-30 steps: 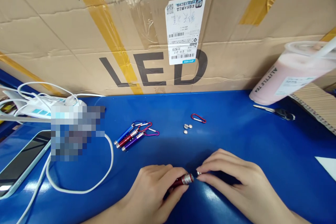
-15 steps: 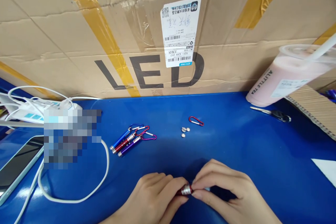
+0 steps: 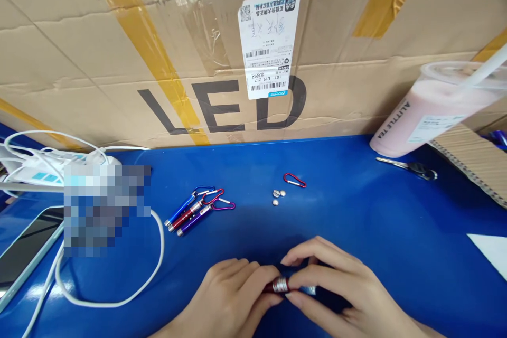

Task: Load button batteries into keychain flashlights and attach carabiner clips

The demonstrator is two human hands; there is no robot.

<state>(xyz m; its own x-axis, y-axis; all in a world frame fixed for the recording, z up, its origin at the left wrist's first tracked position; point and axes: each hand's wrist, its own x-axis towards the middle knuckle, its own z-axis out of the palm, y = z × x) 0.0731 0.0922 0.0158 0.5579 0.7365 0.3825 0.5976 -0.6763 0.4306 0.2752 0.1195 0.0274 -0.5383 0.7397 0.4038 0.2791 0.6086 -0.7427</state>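
Note:
Low in the middle of the head view, my left hand (image 3: 233,296) is wrapped round a small red keychain flashlight (image 3: 280,284) with a silver label band. Most of its left part is hidden in the fist. My right hand (image 3: 336,282) pinches the right part between thumb and a finger, while another finger is raised off it. A pale shiny end shows behind the right fingers; I cannot tell whether it is part of the flashlight. Beyond the hands lie several button cells (image 3: 276,194) and a loose red carabiner (image 3: 295,180).
To the left lie three keychain flashlights (image 3: 189,212), blue, red and purple, with carabiners. A white cable (image 3: 162,237), a phone (image 3: 31,243) and a power strip (image 3: 51,166) occupy the left side. A pink drink cup (image 3: 420,111), a key (image 3: 407,167) and a cardboard box (image 3: 158,53) stand or lie behind.
My right hand has shifted its grip, with a finger now lifted away from the flashlight. My left hand holds it in nearly the same place. The view has tilted slightly.

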